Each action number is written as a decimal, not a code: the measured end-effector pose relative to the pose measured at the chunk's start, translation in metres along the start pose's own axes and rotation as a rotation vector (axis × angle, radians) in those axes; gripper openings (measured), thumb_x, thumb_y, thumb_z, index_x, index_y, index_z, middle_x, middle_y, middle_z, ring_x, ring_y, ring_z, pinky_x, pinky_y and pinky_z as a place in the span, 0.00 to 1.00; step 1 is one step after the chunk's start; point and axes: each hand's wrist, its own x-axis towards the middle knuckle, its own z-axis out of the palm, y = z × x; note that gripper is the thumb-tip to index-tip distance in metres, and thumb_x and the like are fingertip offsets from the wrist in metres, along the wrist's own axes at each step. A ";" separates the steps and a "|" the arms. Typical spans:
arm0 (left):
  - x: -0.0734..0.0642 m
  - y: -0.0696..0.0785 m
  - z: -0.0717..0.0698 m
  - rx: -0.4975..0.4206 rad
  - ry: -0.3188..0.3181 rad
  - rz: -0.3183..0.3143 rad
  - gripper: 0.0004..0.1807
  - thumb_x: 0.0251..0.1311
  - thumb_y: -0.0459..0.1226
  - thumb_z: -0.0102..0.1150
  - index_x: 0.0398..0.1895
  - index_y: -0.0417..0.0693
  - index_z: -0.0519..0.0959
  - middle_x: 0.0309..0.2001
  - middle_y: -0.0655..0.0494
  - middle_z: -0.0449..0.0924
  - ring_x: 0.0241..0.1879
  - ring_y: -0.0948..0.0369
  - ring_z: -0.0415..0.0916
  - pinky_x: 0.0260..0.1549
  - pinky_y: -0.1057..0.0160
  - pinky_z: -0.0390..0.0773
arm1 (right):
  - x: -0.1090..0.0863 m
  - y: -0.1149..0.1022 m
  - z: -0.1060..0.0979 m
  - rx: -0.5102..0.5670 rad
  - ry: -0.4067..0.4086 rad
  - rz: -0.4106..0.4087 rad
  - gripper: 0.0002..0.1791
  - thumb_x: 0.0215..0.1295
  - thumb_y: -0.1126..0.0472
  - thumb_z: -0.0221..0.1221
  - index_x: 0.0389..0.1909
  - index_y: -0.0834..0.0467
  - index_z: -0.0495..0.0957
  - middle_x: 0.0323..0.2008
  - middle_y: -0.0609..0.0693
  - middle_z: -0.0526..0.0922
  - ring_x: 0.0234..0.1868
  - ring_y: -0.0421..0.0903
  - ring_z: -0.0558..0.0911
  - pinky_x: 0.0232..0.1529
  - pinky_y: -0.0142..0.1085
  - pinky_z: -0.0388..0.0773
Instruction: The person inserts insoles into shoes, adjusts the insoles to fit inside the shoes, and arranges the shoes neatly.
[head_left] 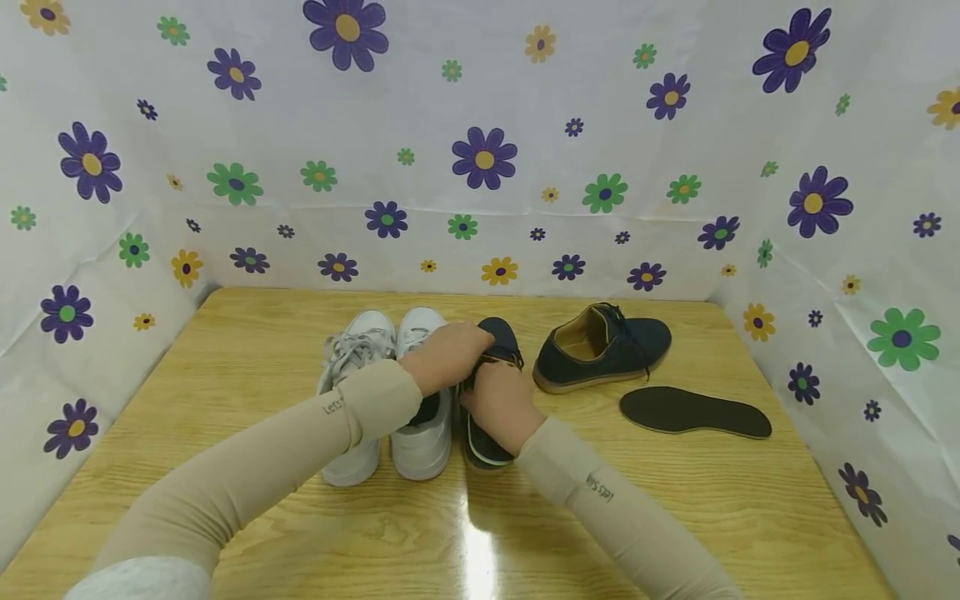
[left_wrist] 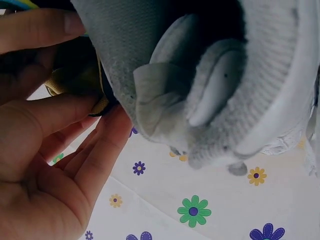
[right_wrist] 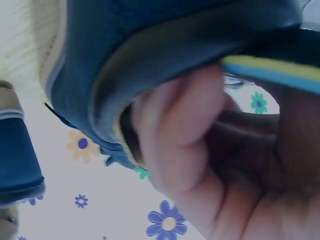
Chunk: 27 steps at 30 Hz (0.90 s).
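Note:
A dark blue lace-up shoe lies toe-away between both hands, right of the white sneakers. My left hand pinches the shoe's upper near the opening; its tan lining shows between the fingers in the left wrist view. A dark insole with a yellow and blue layered edge sits partly in the shoe, its heel end showing over the shoe's heel. My right hand grips this insole, with curled fingers reaching into the shoe opening. The insole's front part is hidden inside.
Left of the shoe stand two white sneakers, one farther left and one beside my left hand. The matching dark blue shoe lies sideways on the right, with another dark insole in front of it. Flowered cloth surrounds the wooden table.

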 end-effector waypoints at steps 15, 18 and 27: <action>-0.002 0.001 0.001 0.049 0.004 0.002 0.11 0.64 0.25 0.53 0.44 0.44 0.80 0.44 0.46 0.81 0.44 0.50 0.79 0.42 0.54 0.78 | -0.046 -0.018 -0.017 -0.281 -0.119 -0.036 0.25 0.65 0.42 0.57 0.31 0.63 0.82 0.29 0.56 0.81 0.33 0.51 0.81 0.31 0.40 0.80; -0.002 0.002 0.000 0.056 0.003 -0.001 0.11 0.63 0.24 0.54 0.44 0.44 0.80 0.43 0.47 0.81 0.43 0.51 0.79 0.40 0.55 0.78 | -0.057 -0.014 -0.018 -0.236 -0.067 -0.036 0.25 0.62 0.41 0.60 0.28 0.63 0.78 0.24 0.56 0.79 0.28 0.50 0.81 0.25 0.39 0.78; 0.000 0.001 0.002 0.053 0.013 0.011 0.10 0.62 0.23 0.53 0.40 0.44 0.79 0.40 0.47 0.81 0.40 0.52 0.80 0.37 0.56 0.78 | -0.073 -0.009 -0.014 -0.161 0.106 -0.061 0.21 0.57 0.47 0.64 0.26 0.63 0.76 0.23 0.59 0.78 0.26 0.52 0.81 0.24 0.41 0.79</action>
